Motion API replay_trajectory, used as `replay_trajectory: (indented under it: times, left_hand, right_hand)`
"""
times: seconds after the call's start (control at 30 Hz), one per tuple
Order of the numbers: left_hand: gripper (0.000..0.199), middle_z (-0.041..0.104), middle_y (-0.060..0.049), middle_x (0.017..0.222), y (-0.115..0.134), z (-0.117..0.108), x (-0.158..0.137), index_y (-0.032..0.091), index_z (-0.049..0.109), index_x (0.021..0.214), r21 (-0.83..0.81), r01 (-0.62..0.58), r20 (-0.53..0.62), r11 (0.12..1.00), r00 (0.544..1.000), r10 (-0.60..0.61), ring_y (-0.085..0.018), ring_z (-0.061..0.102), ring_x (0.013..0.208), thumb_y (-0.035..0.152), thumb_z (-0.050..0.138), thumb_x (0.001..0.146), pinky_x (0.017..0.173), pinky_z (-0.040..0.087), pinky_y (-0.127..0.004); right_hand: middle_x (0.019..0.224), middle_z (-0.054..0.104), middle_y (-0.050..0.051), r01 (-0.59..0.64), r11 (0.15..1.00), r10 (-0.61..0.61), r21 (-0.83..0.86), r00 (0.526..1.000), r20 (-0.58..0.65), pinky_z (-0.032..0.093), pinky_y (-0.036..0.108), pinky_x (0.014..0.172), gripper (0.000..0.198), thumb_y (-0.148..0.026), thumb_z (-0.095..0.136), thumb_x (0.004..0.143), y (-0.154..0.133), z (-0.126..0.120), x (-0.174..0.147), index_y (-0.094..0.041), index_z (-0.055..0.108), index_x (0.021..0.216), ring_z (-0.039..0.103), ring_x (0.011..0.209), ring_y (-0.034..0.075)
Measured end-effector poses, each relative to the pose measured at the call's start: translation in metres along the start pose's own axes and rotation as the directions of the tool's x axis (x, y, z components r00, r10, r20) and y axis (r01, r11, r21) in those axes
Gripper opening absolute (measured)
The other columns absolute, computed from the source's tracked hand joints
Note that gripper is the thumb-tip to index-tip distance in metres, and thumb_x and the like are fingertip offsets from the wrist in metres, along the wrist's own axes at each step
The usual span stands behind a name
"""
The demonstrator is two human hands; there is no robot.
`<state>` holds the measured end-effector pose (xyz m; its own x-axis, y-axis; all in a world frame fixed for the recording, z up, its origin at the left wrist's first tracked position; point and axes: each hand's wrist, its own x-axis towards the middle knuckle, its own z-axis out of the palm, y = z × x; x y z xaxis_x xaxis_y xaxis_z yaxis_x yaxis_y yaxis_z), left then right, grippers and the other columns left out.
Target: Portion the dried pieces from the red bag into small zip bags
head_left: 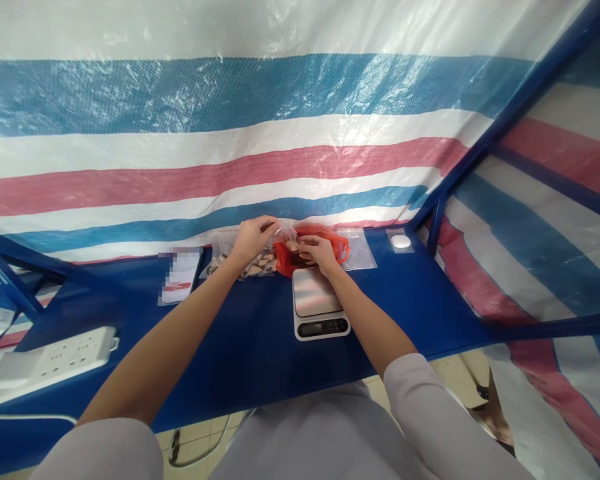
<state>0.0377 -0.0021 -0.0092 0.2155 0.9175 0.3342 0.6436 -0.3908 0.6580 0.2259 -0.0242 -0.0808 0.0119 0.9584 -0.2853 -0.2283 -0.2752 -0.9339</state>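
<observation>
Toward the back of the blue table, my left hand [256, 238] pinches the edge of a clear plastic bag [287, 233] that stands up out of a red plastic bag [284, 260]. My right hand [317, 252] is at the mouth of the red bag, its fingers closed around something brownish that I cannot make out. Left of the red bag lies a clear bag of brown and tan dried pieces [255, 268], partly hidden by my left forearm. Just in front of my right hand sits a digital kitchen scale [318, 293] with a silver plate, partly covered by my right wrist.
A flat clear plastic bag [362, 249] lies right of the red bag, and a white round object [401, 241] on clear plastic farther right. A printed card [181, 275] and a white power strip [75, 353] are on the left. Striped sheeting [280, 160] hangs behind.
</observation>
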Motion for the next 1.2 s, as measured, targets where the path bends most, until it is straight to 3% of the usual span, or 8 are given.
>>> replay_trajectory:
  times: [0.17, 0.37, 0.67, 0.97, 1.2]
  left_hand:
    - [0.03, 0.077, -0.006, 0.09, 0.004, 0.002, 0.0, 0.018, 0.073, 0.086, -0.039, 0.012, -0.015, 0.999, 1.0, -0.012, -0.02, 0.067, 0.082, 0.041, 0.054, 0.083, 0.08, 0.051, -0.028]
    - [0.028, 0.077, -0.006, 0.088, 0.007, 0.005, -0.002, 0.018, 0.071, 0.083, -0.101, 0.03, -0.018, 0.994, 0.999, -0.032, -0.02, 0.067, 0.079, 0.041, 0.055, 0.082, 0.076, 0.052, -0.029]
    - [0.029, 0.077, -0.007, 0.089, 0.001, 0.001, -0.002, 0.018, 0.071, 0.084, -0.141, 0.041, -0.022, 0.989, 0.999, -0.045, -0.022, 0.068, 0.083, 0.043, 0.056, 0.082, 0.08, 0.052, -0.031]
    - [0.023, 0.077, -0.007, 0.091, 0.001, -0.003, 0.002, 0.017, 0.071, 0.083, -0.139, 0.027, -0.058, 0.99, 0.998, -0.036, -0.022, 0.07, 0.086, 0.037, 0.058, 0.081, 0.084, 0.054, -0.031]
    - [0.026, 0.077, -0.007, 0.09, 0.001, -0.003, -0.001, 0.016, 0.072, 0.085, -0.152, 0.056, -0.054, 0.987, 0.996, -0.065, -0.021, 0.07, 0.086, 0.039, 0.06, 0.081, 0.084, 0.054, -0.03]
  right_hand:
    - [0.089, 0.074, 0.002, 0.075, 0.994, -0.082, 0.085, 0.993, 0.086, 0.057, 0.025, 0.072, 0.049, -0.02, 0.085, 0.055, 0.007, 0.003, 0.001, -0.016, 0.072, 0.102, 0.07, 0.077, 0.014]
    - [0.092, 0.075, 0.003, 0.226, 0.972, -0.217, -0.064, 0.969, 0.121, 0.054, 0.03, 0.088, 0.045, -0.018, 0.081, 0.058, 0.023, 0.009, 0.012, -0.018, 0.073, 0.102, 0.07, 0.091, 0.017]
    - [0.082, 0.073, 0.002, 0.247, 0.963, -0.237, -0.108, 0.967, 0.093, 0.056, 0.027, 0.072, 0.044, -0.035, 0.085, 0.059, 0.021, 0.007, 0.013, -0.016, 0.075, 0.097, 0.068, 0.077, 0.016]
    - [0.074, 0.067, -0.003, 0.107, 0.99, -0.109, 0.095, 0.994, 0.017, 0.06, 0.026, 0.069, 0.047, -0.03, 0.09, 0.051, 0.006, 0.005, 0.001, -0.016, 0.073, 0.093, 0.067, 0.068, 0.013]
    - [0.078, 0.067, -0.002, 0.054, 0.994, -0.054, 0.094, 0.999, 0.0, 0.055, 0.02, 0.053, 0.043, -0.024, 0.086, 0.058, 0.0, 0.003, -0.007, -0.018, 0.07, 0.097, 0.066, 0.061, 0.011]
